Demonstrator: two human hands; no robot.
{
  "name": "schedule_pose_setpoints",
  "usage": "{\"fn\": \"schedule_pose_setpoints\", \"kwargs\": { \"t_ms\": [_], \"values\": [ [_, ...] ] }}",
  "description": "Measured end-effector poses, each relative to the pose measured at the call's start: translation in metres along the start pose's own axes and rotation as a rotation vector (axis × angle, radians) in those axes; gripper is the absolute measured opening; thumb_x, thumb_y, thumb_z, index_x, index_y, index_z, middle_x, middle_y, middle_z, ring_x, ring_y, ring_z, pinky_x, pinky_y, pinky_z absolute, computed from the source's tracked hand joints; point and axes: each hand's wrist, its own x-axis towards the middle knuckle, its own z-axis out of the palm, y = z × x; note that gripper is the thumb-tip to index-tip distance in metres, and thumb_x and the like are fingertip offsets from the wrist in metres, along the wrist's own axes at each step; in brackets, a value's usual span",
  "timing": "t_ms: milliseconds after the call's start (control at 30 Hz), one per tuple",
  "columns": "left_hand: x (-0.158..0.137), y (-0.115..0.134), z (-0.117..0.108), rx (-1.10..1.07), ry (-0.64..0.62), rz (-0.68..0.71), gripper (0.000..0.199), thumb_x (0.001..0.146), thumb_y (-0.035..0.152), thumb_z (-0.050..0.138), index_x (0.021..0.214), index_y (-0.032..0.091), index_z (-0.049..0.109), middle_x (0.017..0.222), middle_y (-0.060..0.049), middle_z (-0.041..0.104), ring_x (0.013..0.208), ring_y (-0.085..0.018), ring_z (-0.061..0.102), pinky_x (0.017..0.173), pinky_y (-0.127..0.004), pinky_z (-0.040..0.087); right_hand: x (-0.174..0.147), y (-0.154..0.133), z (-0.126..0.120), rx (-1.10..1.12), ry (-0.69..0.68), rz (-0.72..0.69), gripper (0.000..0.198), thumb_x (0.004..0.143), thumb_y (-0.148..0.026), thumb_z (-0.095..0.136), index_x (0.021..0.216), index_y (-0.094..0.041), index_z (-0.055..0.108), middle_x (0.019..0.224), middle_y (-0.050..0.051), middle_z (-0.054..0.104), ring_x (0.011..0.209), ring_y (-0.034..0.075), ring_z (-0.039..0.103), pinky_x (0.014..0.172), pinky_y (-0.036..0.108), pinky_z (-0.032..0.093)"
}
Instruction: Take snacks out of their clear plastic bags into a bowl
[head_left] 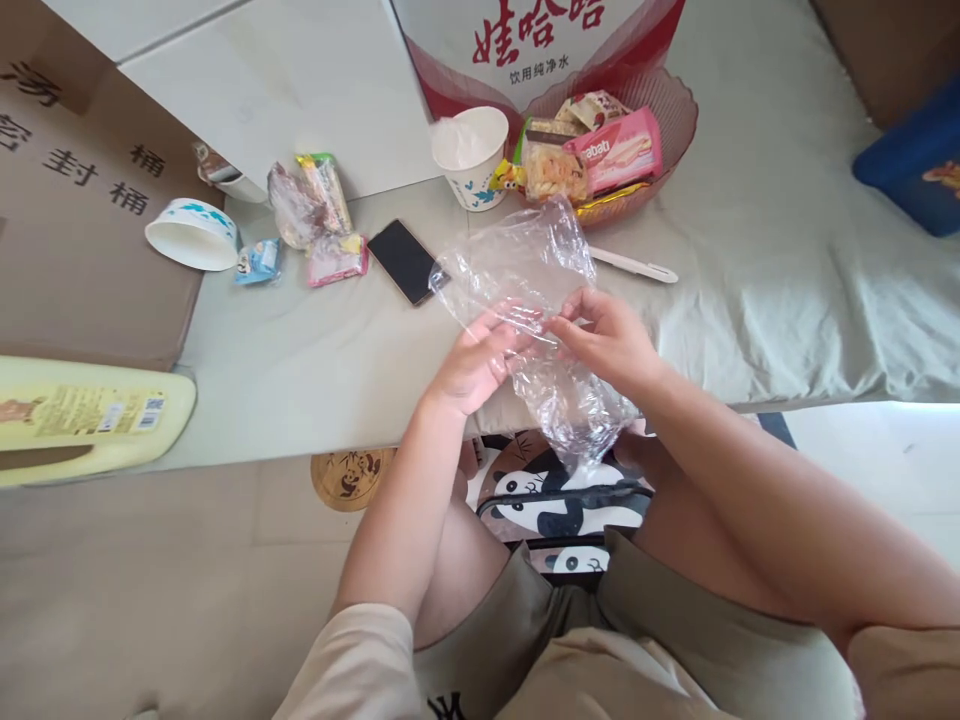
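Observation:
A crinkled clear plastic bag (574,405) stretches from above the bench cover down over its front edge. My left hand (480,362) holds the bag from the left, its fingers partly showing through the film. On the other side, my right hand (609,340) pinches the film between thumb and fingers. The fingertips of both hands are close together. Just beyond the bag are a black phone (405,262) and a white pen-shaped tool (634,265), its left end hidden by the film.
A pink glass bowl (679,135) of packaged snacks stands at the back, beside an upright paper cup (480,180). Another paper cup (193,235) lies tipped near several wrapped snacks (337,258). A cardboard box (90,250) and yellow jug (169,400) stand left. A blue container (911,165) is right.

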Motion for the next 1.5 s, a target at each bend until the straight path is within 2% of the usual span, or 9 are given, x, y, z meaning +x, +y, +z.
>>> {"fn": "schedule_pose_setpoints", "kwargs": {
  "t_ms": [133, 300, 567, 733, 833, 1000, 1167, 1333, 1500],
  "values": [
    [0.007, -0.008, -0.006, 0.145, 0.159, -0.069, 0.023, 0.080, 0.023, 0.070, 0.102, 0.019, 0.064, 0.085, -0.003, 0.075, 0.075, -0.016, 0.074, 0.074, -0.030, 0.060, 0.006, 0.000, 0.008, 0.108, -0.043, 0.043, 0.027, 0.084, -0.042, 0.071, 0.082, -0.023, 0.052, 0.076, -0.001, 0.063, 0.056, 0.012, 0.061, 0.054, 0.028, 0.050],
    [0.003, 0.004, -0.025, 0.222, 0.139, -0.018, 0.021, 0.085, 0.028, 0.066, 0.105, 0.025, 0.061, 0.059, 0.007, 0.061, 0.047, -0.011, 0.061, 0.047, -0.021, 0.046, 0.008, 0.001, 0.009, 0.183, -0.102, 0.118, 0.032, 0.090, -0.046, 0.062, 0.116, -0.027, 0.059, 0.064, -0.004, 0.064, 0.050, 0.016, 0.062, 0.048, 0.028, 0.047],
    [-0.006, 0.011, -0.047, -0.003, 0.035, 0.070, 0.017, 0.069, 0.035, 0.073, 0.073, 0.022, 0.064, 0.068, -0.002, 0.068, 0.058, -0.016, 0.065, 0.059, -0.033, 0.056, 0.006, -0.002, -0.005, 0.379, -0.270, -0.047, 0.028, 0.075, -0.051, 0.072, 0.079, -0.023, 0.067, 0.074, 0.002, 0.068, 0.066, 0.017, 0.065, 0.067, 0.034, 0.053],
    [-0.002, 0.007, -0.046, 0.268, 0.062, 0.104, 0.041, 0.080, 0.052, 0.064, 0.057, 0.019, 0.064, 0.066, -0.006, 0.067, 0.065, -0.017, 0.063, 0.066, -0.034, 0.053, 0.009, 0.004, -0.008, 0.133, -0.177, -0.018, 0.053, 0.086, -0.068, 0.053, 0.063, -0.021, 0.063, 0.078, 0.009, 0.069, 0.074, 0.020, 0.064, 0.068, 0.035, 0.051],
    [0.002, 0.000, -0.040, 0.378, 0.134, 0.168, 0.029, 0.070, 0.037, 0.081, 0.063, 0.019, 0.059, 0.066, 0.001, 0.064, 0.061, -0.011, 0.058, 0.063, -0.027, 0.048, 0.009, 0.008, -0.003, 0.018, -0.082, 0.008, 0.036, 0.075, -0.053, 0.075, 0.082, -0.021, 0.060, 0.087, 0.004, 0.067, 0.069, 0.014, 0.060, 0.062, 0.029, 0.048],
    [0.004, 0.000, -0.035, -0.062, 0.227, 0.245, 0.054, 0.058, 0.029, 0.087, 0.103, 0.028, 0.056, 0.093, 0.003, 0.071, 0.075, -0.011, 0.068, 0.073, -0.027, 0.055, 0.007, 0.005, 0.003, 0.256, -0.036, 0.027, 0.086, 0.060, -0.030, 0.086, 0.132, -0.031, 0.038, 0.084, -0.006, 0.061, 0.068, 0.013, 0.060, 0.069, 0.029, 0.052],
    [0.003, -0.004, -0.026, -0.072, 0.081, -0.014, 0.037, 0.063, 0.030, 0.085, 0.093, 0.019, 0.066, 0.087, -0.004, 0.075, 0.082, -0.018, 0.073, 0.075, -0.030, 0.057, 0.009, 0.002, 0.003, 0.372, -0.055, 0.005, 0.053, 0.068, -0.043, 0.081, 0.113, -0.029, 0.056, 0.085, -0.002, 0.066, 0.076, 0.016, 0.064, 0.071, 0.031, 0.052],
    [-0.002, -0.006, -0.025, 0.104, 0.140, -0.040, 0.031, 0.075, 0.035, 0.080, 0.099, 0.021, 0.067, 0.061, 0.004, 0.066, 0.051, -0.011, 0.061, 0.049, -0.023, 0.048, 0.011, 0.008, 0.005, 0.071, -0.242, 0.067, 0.037, 0.077, -0.056, 0.072, 0.089, -0.022, 0.064, 0.064, -0.002, 0.061, 0.058, 0.015, 0.057, 0.057, 0.029, 0.045],
    [-0.012, 0.007, -0.033, -0.034, 0.080, -0.018, 0.035, 0.068, 0.035, 0.083, 0.096, 0.023, 0.066, 0.054, 0.007, 0.057, 0.043, -0.009, 0.049, 0.042, -0.021, 0.041, 0.007, -0.002, 0.003, 0.298, -0.173, 0.024, 0.034, 0.072, -0.053, 0.073, 0.090, -0.026, 0.061, 0.054, -0.007, 0.048, 0.048, 0.013, 0.045, 0.051, 0.028, 0.038]
  ]
}}
